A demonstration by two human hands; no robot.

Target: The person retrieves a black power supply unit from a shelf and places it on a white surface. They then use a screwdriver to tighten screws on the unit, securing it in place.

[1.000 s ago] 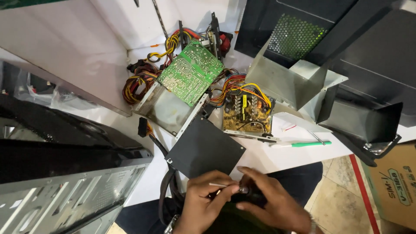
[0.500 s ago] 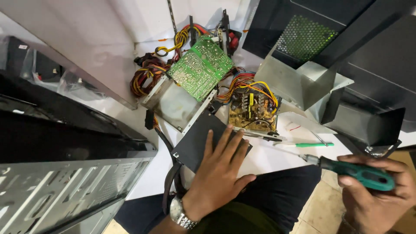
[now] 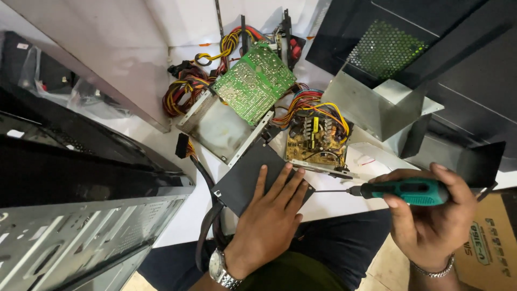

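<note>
Head view, looking down. Landmark: black metal plate (image 3: 253,175) lying on the white table (image 3: 177,221), near its front edge.

Left hand (image 3: 267,221) lay flat on the plate's near-right part, palm down, fingers spread apart and gripping nothing; wristwatch (image 3: 219,269) at the wrist.

Right hand (image 3: 431,215) was well right of the plate, fingers clamped round the green handle of a screwdriver (image 3: 401,191); shaft pointed left, tip just off the plate's right corner.

Packages/labels: brown cardboard box (image 3: 493,242) w/ green printed label, far right of the plate, beyond the right hand, partly cut by the frame edge. White paper w/ red marks (image 3: 371,159), right of the plate.

Surroundings: brown circuit board (image 3: 315,140) w/ coloured wires, just up-right of the plate; green circuit board (image 3: 256,86) above it, tilted over a grey metal tray (image 3: 215,129). Black cable (image 3: 207,215) ran along the plate's left side. Computer case (image 3: 81,237), left of the plate, hid that side of the table. Bent grey metal cover (image 3: 371,108) and a black case (image 3: 447,64), far up-right.
</note>
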